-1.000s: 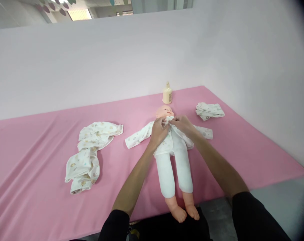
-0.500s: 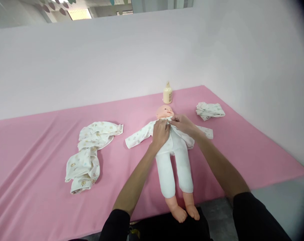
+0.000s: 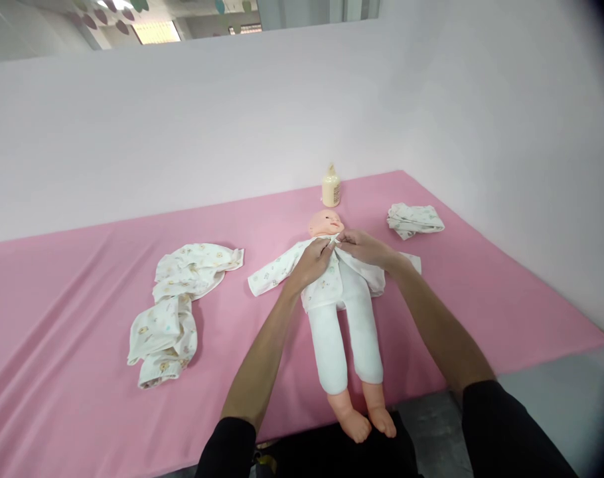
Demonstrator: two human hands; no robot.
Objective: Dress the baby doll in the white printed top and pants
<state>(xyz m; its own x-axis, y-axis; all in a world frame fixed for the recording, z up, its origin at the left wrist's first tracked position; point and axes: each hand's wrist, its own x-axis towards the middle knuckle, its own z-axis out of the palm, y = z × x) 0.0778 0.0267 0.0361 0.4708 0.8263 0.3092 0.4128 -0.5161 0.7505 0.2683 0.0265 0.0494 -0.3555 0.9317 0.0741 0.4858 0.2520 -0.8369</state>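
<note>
A baby doll (image 3: 346,338) lies on its back on the pink-covered table, its feet toward me at the near edge. It wears a white printed jacket (image 3: 323,287), whose sleeves spread out to both sides. The front hangs apart below the chest, over the doll's white body. My left hand (image 3: 314,261) is closed on the jacket's front edge just under the doll's chin. Right beside it, my right hand (image 3: 360,247) pinches the other front edge near the collar. The fingertips of both hands almost meet, and the fastening between them is too small to make out.
A cream pump bottle (image 3: 330,188) stands behind the doll's head, near the wall. Folded printed cloth (image 3: 415,220) lies at the right. Crumpled printed baby clothes (image 3: 175,305) lie at the left on the pink cover (image 3: 83,318). White walls (image 3: 207,126) rise behind and right.
My left hand has turned and lowered its wrist outward to the left, uncovering more of the jacket front. My right hand stays at the collar. The view has shifted slightly.
</note>
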